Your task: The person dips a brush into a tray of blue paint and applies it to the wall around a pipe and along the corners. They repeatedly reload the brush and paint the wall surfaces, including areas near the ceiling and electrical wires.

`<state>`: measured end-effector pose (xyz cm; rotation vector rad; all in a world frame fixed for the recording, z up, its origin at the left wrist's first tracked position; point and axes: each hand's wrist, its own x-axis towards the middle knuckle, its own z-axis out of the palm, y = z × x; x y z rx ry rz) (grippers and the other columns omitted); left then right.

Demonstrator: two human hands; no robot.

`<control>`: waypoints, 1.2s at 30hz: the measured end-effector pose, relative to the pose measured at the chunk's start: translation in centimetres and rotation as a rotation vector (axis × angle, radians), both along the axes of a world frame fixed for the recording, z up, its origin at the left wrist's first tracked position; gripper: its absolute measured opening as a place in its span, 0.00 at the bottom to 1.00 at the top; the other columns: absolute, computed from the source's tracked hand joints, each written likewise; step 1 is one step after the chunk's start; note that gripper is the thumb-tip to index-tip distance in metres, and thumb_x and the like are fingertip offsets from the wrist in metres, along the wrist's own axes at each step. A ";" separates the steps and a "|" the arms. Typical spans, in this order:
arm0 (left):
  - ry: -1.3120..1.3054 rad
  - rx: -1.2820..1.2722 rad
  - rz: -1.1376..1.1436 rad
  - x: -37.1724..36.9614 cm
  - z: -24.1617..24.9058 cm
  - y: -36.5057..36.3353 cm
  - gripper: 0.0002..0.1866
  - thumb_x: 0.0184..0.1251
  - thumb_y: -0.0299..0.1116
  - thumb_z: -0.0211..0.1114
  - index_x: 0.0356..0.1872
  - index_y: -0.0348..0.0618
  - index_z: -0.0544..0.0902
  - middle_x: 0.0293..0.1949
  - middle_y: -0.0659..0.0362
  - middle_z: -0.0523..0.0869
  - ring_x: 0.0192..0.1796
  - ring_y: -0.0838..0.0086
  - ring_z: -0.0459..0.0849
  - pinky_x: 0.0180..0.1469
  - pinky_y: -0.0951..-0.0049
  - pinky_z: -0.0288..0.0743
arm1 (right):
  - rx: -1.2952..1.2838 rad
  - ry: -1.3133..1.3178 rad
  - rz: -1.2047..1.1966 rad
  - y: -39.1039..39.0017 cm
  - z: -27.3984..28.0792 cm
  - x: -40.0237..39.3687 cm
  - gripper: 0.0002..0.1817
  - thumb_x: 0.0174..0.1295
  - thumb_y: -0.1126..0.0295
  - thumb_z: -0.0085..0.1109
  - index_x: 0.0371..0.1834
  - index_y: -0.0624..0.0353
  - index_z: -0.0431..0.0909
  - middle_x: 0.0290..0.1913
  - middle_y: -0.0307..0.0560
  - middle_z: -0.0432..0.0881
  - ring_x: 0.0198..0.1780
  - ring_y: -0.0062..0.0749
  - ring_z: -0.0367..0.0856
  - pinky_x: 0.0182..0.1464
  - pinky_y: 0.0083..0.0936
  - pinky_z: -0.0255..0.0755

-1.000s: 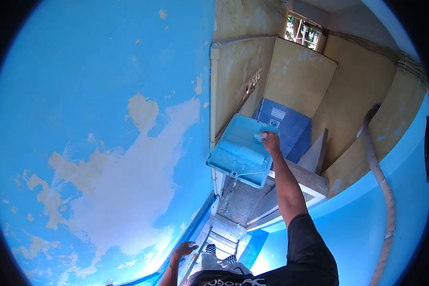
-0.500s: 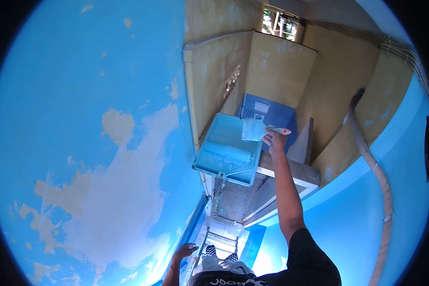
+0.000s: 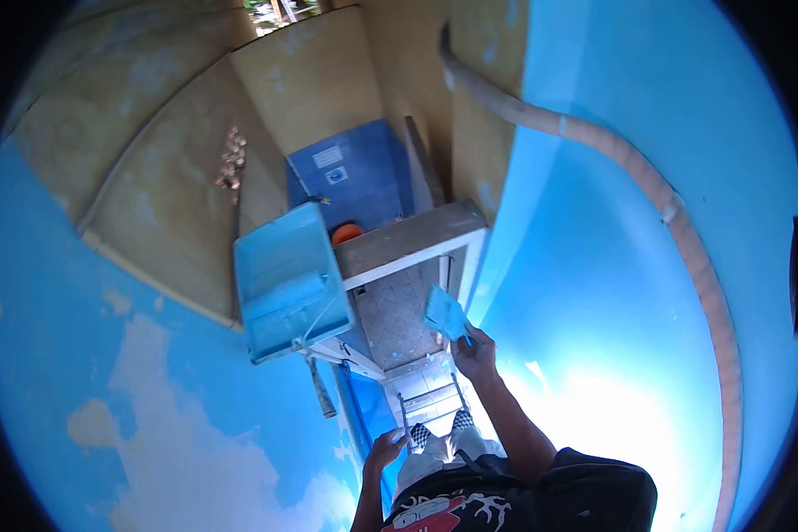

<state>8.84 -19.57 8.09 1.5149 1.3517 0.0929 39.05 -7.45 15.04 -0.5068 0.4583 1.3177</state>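
Note:
My right hand [image 3: 475, 355] is closed round the handle of a wide paintbrush [image 3: 445, 313], whose bristles are coated in light blue and point up and left. The brush hangs over the opening beside the ledge, apart from the paint tray. That light blue tray [image 3: 316, 232] rests to the left on the ledge's end, with a paint-covered roller [image 3: 291, 295] lying in it; the roller's handle [image 3: 322, 390] sticks out below. Low in the view, my left hand [image 3: 387, 446] is near my left leg, fingers curled; what it holds, if anything, cannot be made out.
A blue panel [image 3: 360, 173] with labels and an orange object [image 3: 347, 233] lie behind the grey ledge [image 3: 408, 239]. A ladder [image 3: 430, 405] stands below me. Blue walls flank both sides, the left one [image 3: 195, 426] patchy; a pipe [image 3: 629, 160] curves along the right.
The view has turned right. My right hand has carried the brush from over the tray down and right, away from it. More of the ledge and the orange object now show.

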 end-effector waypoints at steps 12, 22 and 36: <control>-0.100 0.875 -0.063 17.9 10.4 19.7 0.26 0.69 0.40 0.65 0.63 0.37 0.75 0.65 0.40 0.74 0.70 0.47 0.69 0.71 0.55 0.63 | -0.221 0.029 -0.511 -2.5 -14.8 11.4 0.15 0.57 0.82 0.59 0.49 0.66 0.76 0.52 0.54 0.79 0.54 0.48 0.80 0.60 0.42 0.78; 0.535 1.176 -0.231 20.2 10.5 34.5 0.45 0.64 0.66 0.57 0.74 0.43 0.64 0.74 0.41 0.62 0.76 0.43 0.56 0.75 0.41 0.47 | -0.350 -0.136 -0.632 3.9 -25.2 14.4 0.22 0.54 0.83 0.61 0.54 0.66 0.73 0.52 0.51 0.77 0.52 0.43 0.80 0.52 0.34 0.81; 0.625 1.128 -0.268 19.8 10.1 36.5 0.40 0.72 0.68 0.37 0.77 0.56 0.57 0.77 0.50 0.56 0.79 0.47 0.51 0.75 0.35 0.43 | -0.409 -0.216 -0.700 14.5 -27.2 15.8 0.21 0.54 0.83 0.62 0.52 0.66 0.71 0.55 0.52 0.76 0.52 0.42 0.80 0.53 0.36 0.80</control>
